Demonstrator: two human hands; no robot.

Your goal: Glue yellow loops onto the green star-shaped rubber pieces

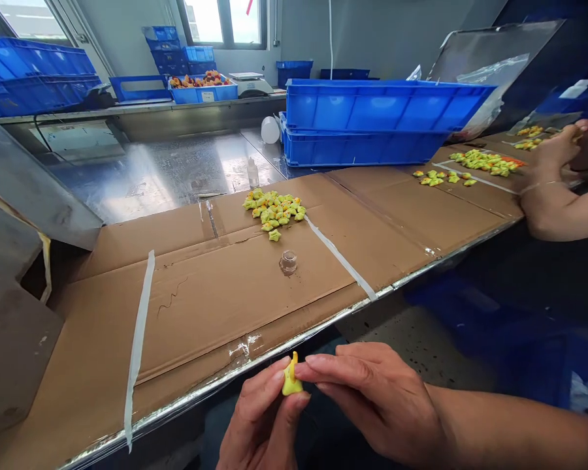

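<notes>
My left hand pinches a small yellow-green figure between thumb and fingertips, just off the table's front edge. A narrow orange-yellow piece stands up on its side. From the right, my right hand presses its fingertips against that piece, its fingers held close together. Beyond my hands, a pile of similar star-like yellow-green figures with orange spots lies on the cardboard. A small clear plastic cup sits in front of the pile, and a clear squeeze bottle stands behind it.
White tape strips cross the cardboard. Stacked blue crates stand behind at the right. A co-worker's hands and arm are at the far right near more figures. A metal housing borders the left side.
</notes>
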